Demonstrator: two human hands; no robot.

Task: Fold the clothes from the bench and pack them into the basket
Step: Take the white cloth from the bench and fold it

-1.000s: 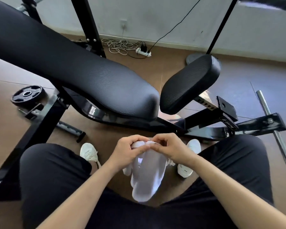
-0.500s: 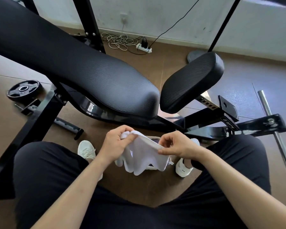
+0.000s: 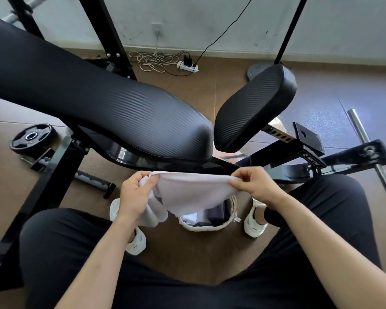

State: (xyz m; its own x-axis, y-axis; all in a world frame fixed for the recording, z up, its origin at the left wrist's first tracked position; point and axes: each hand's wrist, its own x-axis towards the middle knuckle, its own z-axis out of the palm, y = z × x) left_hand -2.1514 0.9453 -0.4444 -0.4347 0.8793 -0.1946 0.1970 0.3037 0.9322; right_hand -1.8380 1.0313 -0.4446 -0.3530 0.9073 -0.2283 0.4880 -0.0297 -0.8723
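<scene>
A white cloth (image 3: 192, 190) is stretched flat between my two hands, just in front of the black padded bench (image 3: 112, 108). My left hand (image 3: 135, 197) pinches its left end, where the fabric bunches and hangs down. My right hand (image 3: 254, 186) pinches the right end. Below the cloth, on the floor between my feet, sits a white woven basket (image 3: 206, 226) with folded dark and white clothes inside; the cloth hides most of it. The bench pads carry no clothes in view.
The bench's black steel frame (image 3: 321, 161) runs left and right just past my hands. A weight plate (image 3: 31, 137) lies on the floor at left, a chrome bar (image 3: 374, 159) at right. A power strip with cables (image 3: 187, 65) lies by the wall.
My hands have moved apart and risen, pulling the white cloth from a hanging bundle into a wide taut band. The basket below has come into view.
</scene>
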